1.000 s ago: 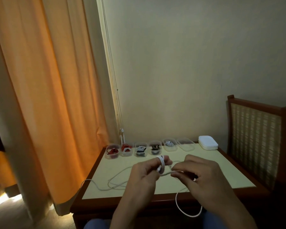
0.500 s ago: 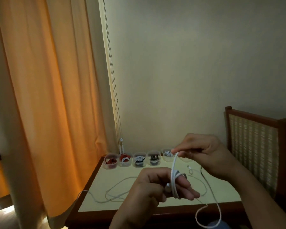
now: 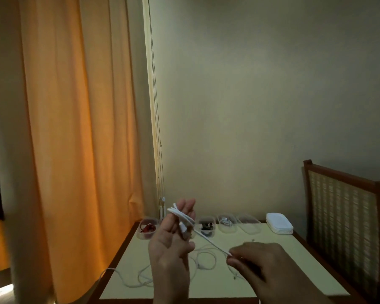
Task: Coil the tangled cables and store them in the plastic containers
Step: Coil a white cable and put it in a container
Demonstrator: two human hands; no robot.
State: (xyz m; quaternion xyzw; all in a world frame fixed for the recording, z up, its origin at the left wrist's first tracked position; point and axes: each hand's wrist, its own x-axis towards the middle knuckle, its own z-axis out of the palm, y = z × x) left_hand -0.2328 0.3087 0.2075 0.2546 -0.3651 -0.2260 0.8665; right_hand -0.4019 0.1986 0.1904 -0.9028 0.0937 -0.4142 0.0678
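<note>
A white cable (image 3: 211, 239) runs taut between my hands above the table (image 3: 283, 266). My left hand (image 3: 171, 242) is raised, its fingers pointing up with several turns of the cable wound round them. My right hand (image 3: 257, 263) is lower and to the right and pinches the cable at its fingertips. The loose rest of the cable (image 3: 203, 263) lies in loops on the table and trails off the left edge. A row of clear plastic containers (image 3: 249, 226) stands along the table's back; one holds a red cable (image 3: 147, 227), one a black cable (image 3: 206, 227), one a white cable (image 3: 226, 221).
A stack of white lids (image 3: 279, 223) sits at the back right of the table. A wooden chair with a woven back (image 3: 347, 216) stands against the table's right side. An orange curtain (image 3: 64, 150) hangs to the left. The wall is close behind.
My left hand has risen and turned its fingers upward with the coil on them. My right hand has dropped from above the coil to low on the right, drawing the cable taut.
</note>
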